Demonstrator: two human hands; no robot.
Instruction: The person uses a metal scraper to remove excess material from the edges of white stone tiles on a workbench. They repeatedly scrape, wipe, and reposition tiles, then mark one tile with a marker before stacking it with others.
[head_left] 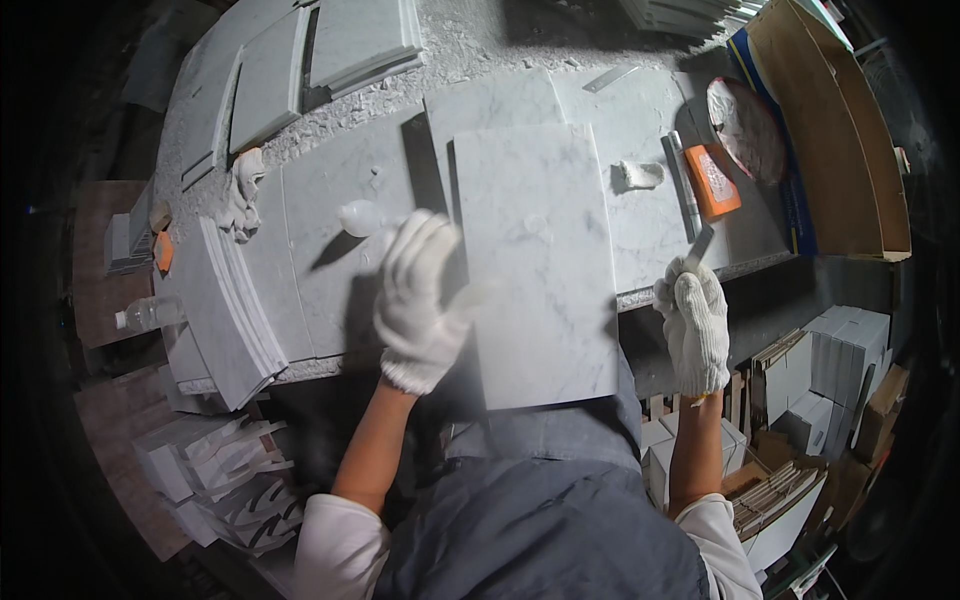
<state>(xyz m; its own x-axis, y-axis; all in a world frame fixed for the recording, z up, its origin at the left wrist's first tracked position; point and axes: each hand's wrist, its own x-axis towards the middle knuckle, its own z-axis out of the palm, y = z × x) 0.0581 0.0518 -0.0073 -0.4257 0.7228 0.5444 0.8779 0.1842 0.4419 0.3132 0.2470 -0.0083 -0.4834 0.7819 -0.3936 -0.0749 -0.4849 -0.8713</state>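
A grey-veined white marble tile point(535, 260) lies in front of me, its near end jutting over the bench edge toward my lap. My left hand point(418, 300), in a white knit glove and slightly blurred, is held beside the tile's left edge, fingers stretched and thumb apart. Just past its fingertips is a small translucent plastic container point(360, 217); whether they touch, I cannot tell. To the right of the tile, my gloved right hand point(694, 325) is closed around a narrow flat grey blade point(703, 243), which sticks up from between thumb and fingers.
An orange box point(712, 182) and a metal tube point(685, 185) lie at right, near a crumpled white cloth point(640, 176). Beyond stands an open cardboard box point(830, 130). Stacked tiles point(232, 310) and a clear bottle point(150, 314) are at left. More tiles point(365, 45) lie far left among white rubble.
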